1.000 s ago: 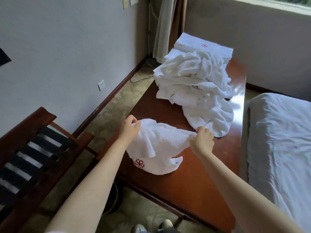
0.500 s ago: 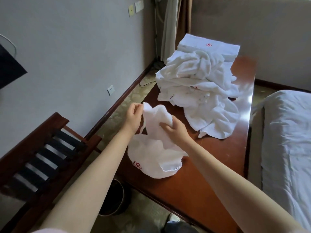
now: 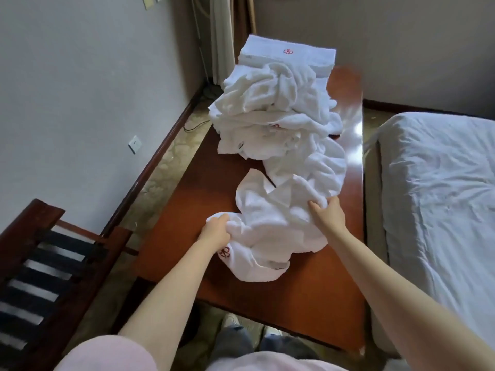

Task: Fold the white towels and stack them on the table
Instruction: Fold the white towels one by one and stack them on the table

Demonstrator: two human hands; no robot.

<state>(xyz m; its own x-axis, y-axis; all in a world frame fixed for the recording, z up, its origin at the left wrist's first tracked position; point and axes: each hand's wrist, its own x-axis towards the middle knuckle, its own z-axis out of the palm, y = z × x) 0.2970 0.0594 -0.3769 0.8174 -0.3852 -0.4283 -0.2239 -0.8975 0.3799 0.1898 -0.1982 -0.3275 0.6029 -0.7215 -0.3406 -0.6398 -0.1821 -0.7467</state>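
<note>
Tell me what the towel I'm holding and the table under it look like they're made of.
Towel: probably cotton terry, matte; a fuzzy nap shows and it bunches in soft rounded folds. Table: looks like reddish-brown wood or veneer, gloss-varnished; light glares off its far end, and no grain is clear.

One bench [image 3: 192, 199], one bed [image 3: 434, 196], one slatted rack [image 3: 40, 263]. Two hands: left hand [image 3: 215, 232], right hand [image 3: 328, 216]. One towel [image 3: 270, 223] near; the far heap [image 3: 273, 108] — number unclear.

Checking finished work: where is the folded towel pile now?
In the head view, the folded towel pile sits at the far end of the table, just behind the heap of unfolded towels.
</note>
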